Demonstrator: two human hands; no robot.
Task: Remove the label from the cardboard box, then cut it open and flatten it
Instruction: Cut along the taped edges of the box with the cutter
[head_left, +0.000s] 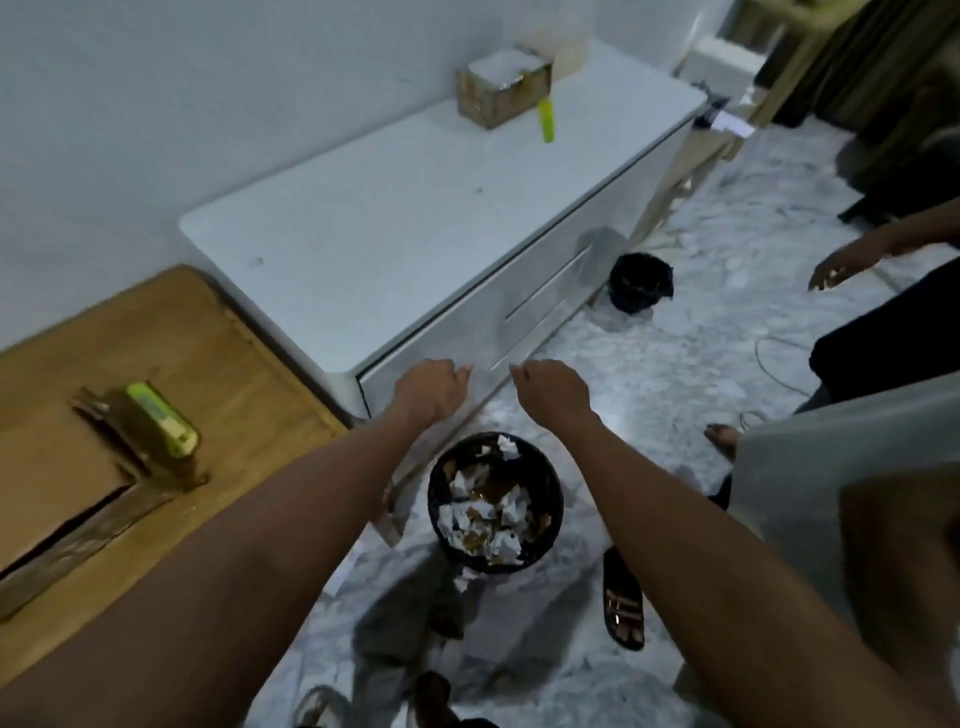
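My left hand (431, 391) and my right hand (551, 391) hover side by side above a black waste bin (555, 512) filled with torn white and brown scraps. Both hands have their fingers curled in, and I see nothing in either. A small cardboard box (503, 94) with a white top stands at the far end of the white cabinet (389, 223), out of reach, with a green cutter (546, 122) beside it. Flattened cardboard (62, 470) lies on the wooden table (234, 358) at the left, with another green cutter (162, 420) on it.
A second black bin (640, 283) stands on the marble floor by the cabinet's far corner. Another person sits at the right, one hand (836, 270) reaching out low. A sandal (623, 605) and a foot lie near the bin. A cable trails across the floor.
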